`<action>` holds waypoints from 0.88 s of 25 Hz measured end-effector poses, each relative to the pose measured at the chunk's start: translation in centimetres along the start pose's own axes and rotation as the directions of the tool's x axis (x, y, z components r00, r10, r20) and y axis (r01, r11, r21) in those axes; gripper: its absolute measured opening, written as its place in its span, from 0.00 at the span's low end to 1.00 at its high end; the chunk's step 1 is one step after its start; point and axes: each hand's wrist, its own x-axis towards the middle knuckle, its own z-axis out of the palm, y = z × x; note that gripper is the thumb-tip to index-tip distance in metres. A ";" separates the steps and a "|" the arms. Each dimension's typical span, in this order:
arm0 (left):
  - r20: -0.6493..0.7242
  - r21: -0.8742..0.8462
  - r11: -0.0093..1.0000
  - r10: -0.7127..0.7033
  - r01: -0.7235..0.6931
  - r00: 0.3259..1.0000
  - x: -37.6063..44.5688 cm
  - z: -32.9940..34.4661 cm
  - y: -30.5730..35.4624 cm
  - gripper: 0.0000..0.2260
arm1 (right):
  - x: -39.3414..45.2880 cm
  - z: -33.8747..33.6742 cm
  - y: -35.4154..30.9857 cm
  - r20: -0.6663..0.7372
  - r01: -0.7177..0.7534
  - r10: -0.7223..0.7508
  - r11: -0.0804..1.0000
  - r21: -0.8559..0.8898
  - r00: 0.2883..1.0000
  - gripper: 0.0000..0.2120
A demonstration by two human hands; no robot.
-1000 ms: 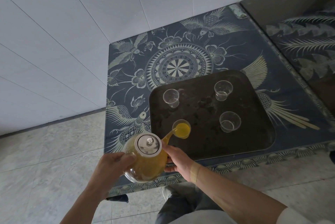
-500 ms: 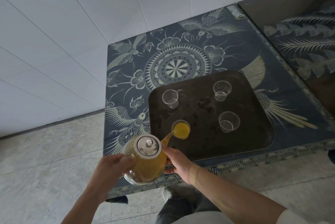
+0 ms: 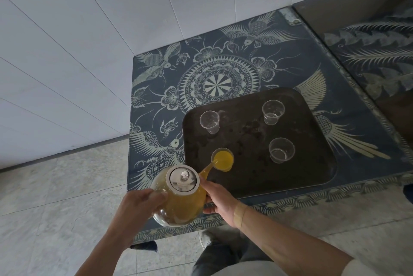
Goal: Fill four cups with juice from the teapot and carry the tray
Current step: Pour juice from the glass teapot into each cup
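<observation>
Teapot (image 3: 178, 197): glass, round-bodied, filled with orange juice, metal lid (image 3: 183, 179) in place. Held tilted above the near-left corner of the worktop (image 3: 245, 52), spout aimed at the near-left cup (image 3: 222, 159).

Left hand (image 3: 139, 205): grip clamped on the left side of the teapot body, thumb over the upper curve, fingers wrapped beneath.

Right hand (image 3: 220, 197): grip closed against the right side of the teapot, at the base of the spout; adhesive bandage (image 3: 240, 214) across the wrist.

Tray (image 3: 312, 175): dark, rectangular, rounded corners, flat on the right half of the worktop, near edge close to the worktop's near edge.

Cups, clear plastic, four, all upright on the tray, well apart:
- Near-left cup: filled with orange juice nearly to the rim, spout tip at its rim.
- Far-left cup (image 3: 209, 122): empty.
- Far-right cup (image 3: 273, 112): empty.
- Near-right cup (image 3: 281, 150): empty.

Worktop: dark blue, pale bird, flower and mandala pattern, far edge against a white tiled wall (image 3: 111, 30).

Floor (image 3: 55, 208): pale stone tile, left of and below the worktop.
</observation>
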 end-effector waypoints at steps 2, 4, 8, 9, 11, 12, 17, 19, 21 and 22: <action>0.005 -0.001 1.000 0.005 -0.005 1.000 0.0 0.0 -0.1 0.26 | -0.1 0.0 0.0 0.002 -0.002 0.002 1.000 0.003 1.000 0.24; 0.002 -0.001 1.000 0.006 -0.006 1.000 -0.1 -0.1 -0.2 0.28 | -0.1 0.0 0.0 0.003 -0.002 0.002 1.000 0.001 1.000 0.23; 0.000 -0.006 1.000 0.007 -0.007 1.000 -0.2 0.0 -0.2 0.29 | -0.4 -0.1 -0.1 0.000 -0.002 0.002 1.000 -0.007 1.000 0.23; 0.002 -0.012 1.000 0.008 -0.008 1.000 -0.2 0.1 -0.3 0.29 | -0.4 -0.1 -0.2 -0.002 0.001 -0.001 1.000 -0.011 1.000 0.24; 0.008 -0.025 1.000 0.019 -0.019 1.000 -0.4 0.2 -0.3 0.29 | -0.6 -0.1 -0.3 -0.013 0.009 -0.009 1.000 -0.027 1.000 0.26; 0.010 -0.035 0.999 0.023 -0.023 1.000 -0.4 0.3 -0.3 0.29 | -0.5 -0.2 -0.3 -0.021 0.012 -0.013 0.999 -0.036 1.000 0.28; 0.007 -0.109 0.994 0.023 -0.022 1.000 -0.4 1.0 -0.5 0.27 | -0.8 -0.6 -0.7 -0.071 0.041 -0.046 0.997 -0.067 0.996 0.31; 0.013 -0.124 0.992 0.033 -0.032 0.999 -0.3 1.2 -0.7 0.28 | -1.2 -0.8 -1.2 -0.089 0.066 -0.072 0.995 -0.068 0.993 0.29; 0.013 -0.147 0.988 0.046 -0.044 0.999 -0.3 1.3 -0.8 0.30 | -1.7 -0.9 -1.7 -0.091 0.090 -0.095 0.994 -0.062 0.991 0.27; 0.013 -0.161 0.986 0.054 -0.051 0.998 -0.3 1.3 -0.8 0.30 | -1.9 -0.9 -1.9 -0.088 0.099 -0.103 0.994 -0.055 0.991 0.27</action>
